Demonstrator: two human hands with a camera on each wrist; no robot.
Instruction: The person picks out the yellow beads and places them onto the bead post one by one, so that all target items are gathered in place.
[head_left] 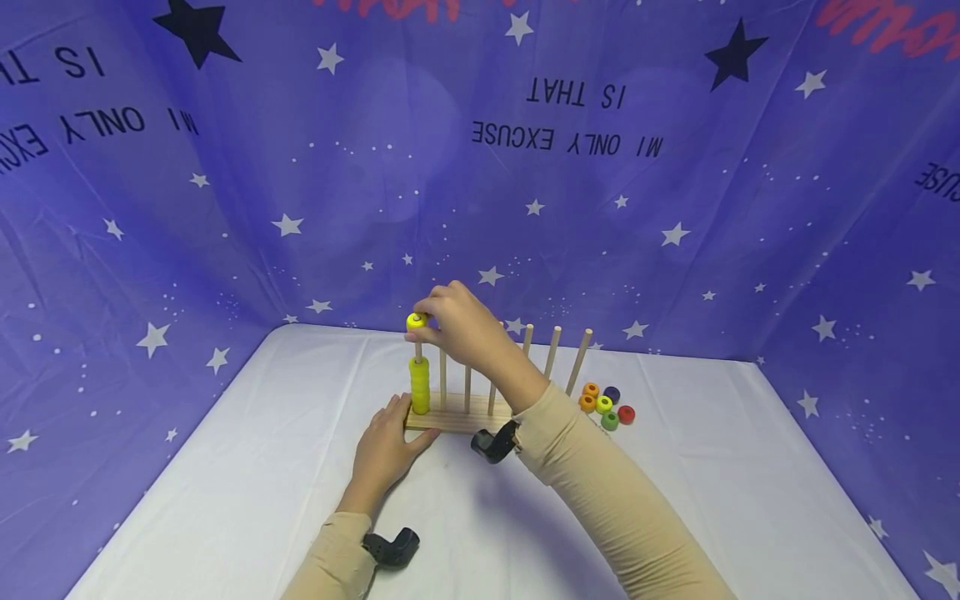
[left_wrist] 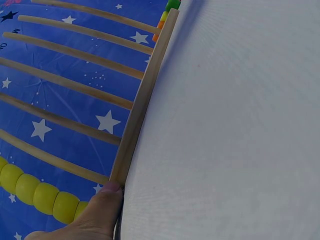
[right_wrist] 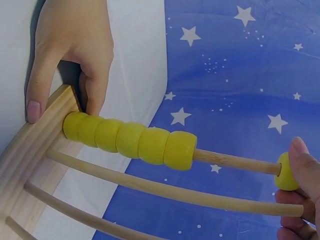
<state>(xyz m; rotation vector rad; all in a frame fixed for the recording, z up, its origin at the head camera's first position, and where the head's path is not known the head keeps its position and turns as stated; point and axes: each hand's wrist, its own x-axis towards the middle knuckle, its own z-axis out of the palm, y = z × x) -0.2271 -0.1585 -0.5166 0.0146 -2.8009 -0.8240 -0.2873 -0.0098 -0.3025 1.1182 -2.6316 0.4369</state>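
Note:
My right hand (head_left: 467,327) pinches a yellow bead (right_wrist: 285,175) between thumb and fingers at the top of the leftmost peg (right_wrist: 235,161). The peg's tip sits in the bead's hole. Lower on the same peg is a stack of several yellow beads (head_left: 420,387), pressed together down to the wooden base (head_left: 459,419). My left hand (head_left: 381,454) grips the left end of that base, thumb along the front edge and fingers behind. In the right wrist view, bare peg (right_wrist: 175,190) stands beside the stack, close to my right fingers.
Several bare pegs (head_left: 553,354) rise along the base, partly hidden by the right forearm. Right of the base lie loose beads: orange (head_left: 591,389), dark blue (head_left: 612,393), yellow (head_left: 603,405), green (head_left: 610,422) and red (head_left: 626,414). A starry blue cloth (head_left: 480,208) stands behind the white table (head_left: 712,467).

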